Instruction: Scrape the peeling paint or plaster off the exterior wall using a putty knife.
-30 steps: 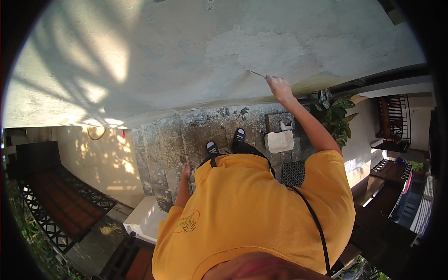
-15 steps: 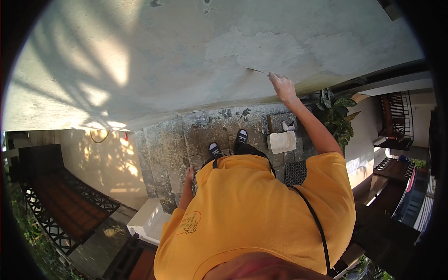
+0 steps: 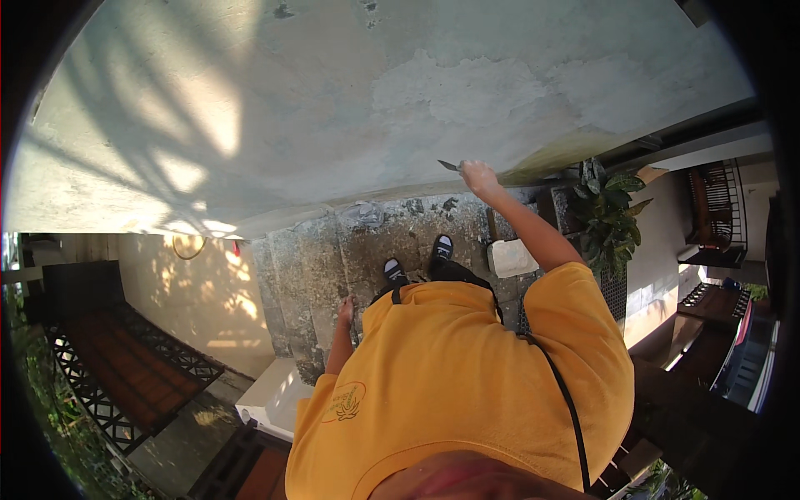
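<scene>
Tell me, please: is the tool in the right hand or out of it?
In: the right hand is closed around one end, and the tool's dark blade sticks out leftward.

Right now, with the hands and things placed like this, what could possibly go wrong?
The thin-bladed tool in the right hand points at an angle near the wall; its tip might gouge the surface.

If it slipped, it could drop toward the right foot.

The pale rectangular object lies on the floor beside that foot, so a sideways step might knock it.
</scene>
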`<state>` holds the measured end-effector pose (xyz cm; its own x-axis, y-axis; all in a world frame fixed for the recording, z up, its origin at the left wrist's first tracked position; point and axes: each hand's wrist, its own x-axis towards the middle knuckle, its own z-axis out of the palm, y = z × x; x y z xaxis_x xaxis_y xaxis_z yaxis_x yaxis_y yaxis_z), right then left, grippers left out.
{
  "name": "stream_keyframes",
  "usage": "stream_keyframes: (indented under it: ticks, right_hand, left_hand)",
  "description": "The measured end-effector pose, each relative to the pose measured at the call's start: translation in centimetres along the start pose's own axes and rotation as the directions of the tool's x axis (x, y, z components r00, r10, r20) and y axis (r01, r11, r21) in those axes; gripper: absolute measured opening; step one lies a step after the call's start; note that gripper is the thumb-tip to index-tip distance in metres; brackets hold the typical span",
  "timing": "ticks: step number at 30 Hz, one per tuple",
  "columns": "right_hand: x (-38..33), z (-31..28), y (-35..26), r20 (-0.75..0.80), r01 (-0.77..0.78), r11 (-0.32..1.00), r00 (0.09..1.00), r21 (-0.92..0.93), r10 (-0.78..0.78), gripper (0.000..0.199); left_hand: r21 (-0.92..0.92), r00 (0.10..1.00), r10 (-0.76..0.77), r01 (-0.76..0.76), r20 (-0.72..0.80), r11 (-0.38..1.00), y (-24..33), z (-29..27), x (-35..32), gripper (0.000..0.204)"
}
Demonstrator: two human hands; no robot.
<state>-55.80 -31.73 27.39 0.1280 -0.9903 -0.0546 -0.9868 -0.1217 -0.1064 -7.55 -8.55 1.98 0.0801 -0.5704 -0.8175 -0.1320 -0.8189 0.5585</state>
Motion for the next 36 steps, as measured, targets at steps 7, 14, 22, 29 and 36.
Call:
stream_keyframes:
  ticks: [7,14,22,29,36]
  right_hand:
    - [-5.9,0.6,-2.2,0.393,-0.506,0.559,0.862,0.657,0.319,0.034]
    - [-3.7,-5.0,0.6,-0.391,-0.083,0.808,0.843,0.583,0.369,0.028]
    - [-2.3,-4.0,3.5,-0.356,-0.028,0.787,0.881,0.617,0.31,0.031]
    - [-1.3,-5.3,7.4,-0.453,0.118,0.868,0.882,0.483,0.132,0.028]
    - [0.8,-5.3,6.1,-0.454,0.222,0.865,0.891,0.451,0.009,0.027]
  left_hand:
    - [0.045,0.999,-0.013,0.015,-0.052,0.999,0.3,1.0,-2.4,0.04]
    - [0.248,1.0,0.008,-0.01,0.009,0.969,4.4,4.4,-6.7,0.046]
    - [0.473,0.978,0.19,-0.21,0.09,0.856,8.0,7.2,-6.3,0.046]
    - [0.179,0.998,0.037,-0.047,0.055,0.983,11.1,10.2,-5.5,0.053]
    - [0.438,0.992,0.124,-0.119,0.018,0.891,11.8,12.8,-8.1,0.048]
